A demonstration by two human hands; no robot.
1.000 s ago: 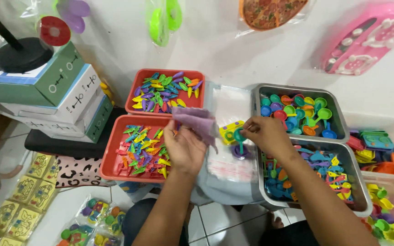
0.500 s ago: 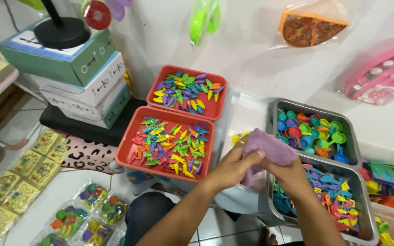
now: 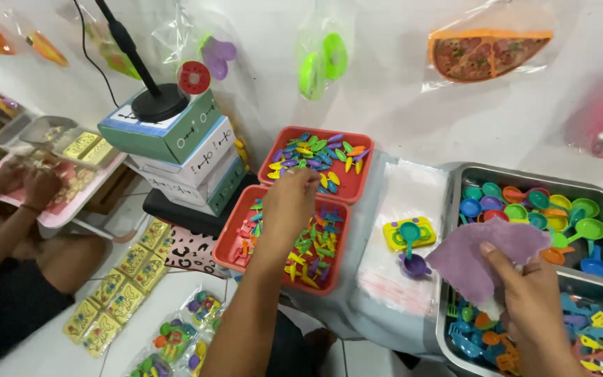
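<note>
Head view, single entry.

Left hand [image 3: 289,202]: reached forward to 12 o'clock over the seam between two red trays, fingers curled downward and bunched; whether they pinched a piece could not be told, the fingertips being hidden behind the knuckles.

Far red tray [image 3: 347,187]: held small leaf-shaped plastic pieces in mixed colours. Near red tray [image 3: 226,253]: held similar mixed pieces, lying at 6 o'clock of the far one, rims touching, likely so that both stayed within one reach.

Right hand [image 3: 528,300]: at 4 o'clock of the frame, thumb and fingers pinched on a purple cloth [image 3: 483,255], which draped loosely above the hand, over the inner rims of two metal trays.

Upper metal tray [image 3: 455,183]: toy spoons and round cups. Lower metal tray [image 3: 442,328]: blue and mixed small toy utensils.

Stack of clear bags [image 3: 413,209]: lay flat between red and metal trays, carrying a yellow toy stove [image 3: 420,227] with a teal spoon and, just beside it at 5 o'clock, a purple toy pot [image 3: 414,265]; the central spot seemingly served as an assembly place.

Stacked boxes [image 3: 183,153]: at 9 o'clock of the red trays, close beside them, topped by a black stand base [image 3: 156,108].

Open room: trays crowded edge to edge; free movement was mainly above them. Packed toy sets [image 3: 123,279] lay on the floor at 7 o'clock.

Another person's hands [image 3: 26,185]: well apart at 9 o'clock, at a pink tray [image 3: 64,209].
</note>
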